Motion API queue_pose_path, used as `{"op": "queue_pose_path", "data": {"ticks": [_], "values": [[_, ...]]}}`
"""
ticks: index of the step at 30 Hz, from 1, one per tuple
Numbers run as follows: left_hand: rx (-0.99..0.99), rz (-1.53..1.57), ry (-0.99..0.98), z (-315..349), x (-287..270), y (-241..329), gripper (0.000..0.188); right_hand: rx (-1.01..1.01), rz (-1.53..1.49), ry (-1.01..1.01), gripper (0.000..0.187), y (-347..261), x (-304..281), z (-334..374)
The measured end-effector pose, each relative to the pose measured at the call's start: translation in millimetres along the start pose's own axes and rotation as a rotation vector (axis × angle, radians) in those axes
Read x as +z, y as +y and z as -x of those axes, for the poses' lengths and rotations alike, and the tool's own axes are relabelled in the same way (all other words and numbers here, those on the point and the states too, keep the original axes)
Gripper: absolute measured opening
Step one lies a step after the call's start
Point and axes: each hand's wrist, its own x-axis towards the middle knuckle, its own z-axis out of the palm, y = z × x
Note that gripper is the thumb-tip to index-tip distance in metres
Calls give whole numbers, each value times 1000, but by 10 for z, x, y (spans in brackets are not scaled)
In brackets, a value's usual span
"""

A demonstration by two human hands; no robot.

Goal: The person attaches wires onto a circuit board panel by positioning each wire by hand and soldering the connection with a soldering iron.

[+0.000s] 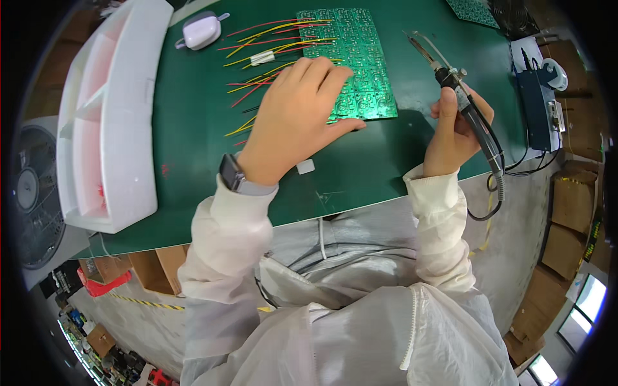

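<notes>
In my right hand (454, 132) is a soldering iron (473, 112) with a dark grip. Its metal tip, with a thin tube alongside, points up and left, apart from the board. A green circuit board panel (367, 71) with many small repeated circuits lies on the table. Resting over its lower left part, my left hand (306, 106) has its thumb stretched out, apart from the bent fingers; the fingertips are partly hidden. Red, yellow and black wires (257, 44) stick out leftward from the panel, and some run beneath my left hand.
A white foam tray (122, 116) with pink-lined compartments stands on the left. Behind it lies a white earphone case (201, 31). A small white piece (306, 167) sits by my left wrist. At the right edge are a dark blue box (537, 106), a solder spool (555, 74) and cables.
</notes>
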Motion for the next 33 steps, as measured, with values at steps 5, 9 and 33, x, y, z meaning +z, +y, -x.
{"op": "queue_pose_path", "data": {"ticks": [5,9,33], "values": [[-27,-106,73,-22,-92,-13,50,13,-56,-6,30,-14,-8,-3],[-97,-335,134,-103,-519,-202,37,48,7,-27,27,-32,-9,21],[-968,-293,-138,1468,-3053,-4289,29,85,98,-113,27,-59,-47,33]]}}
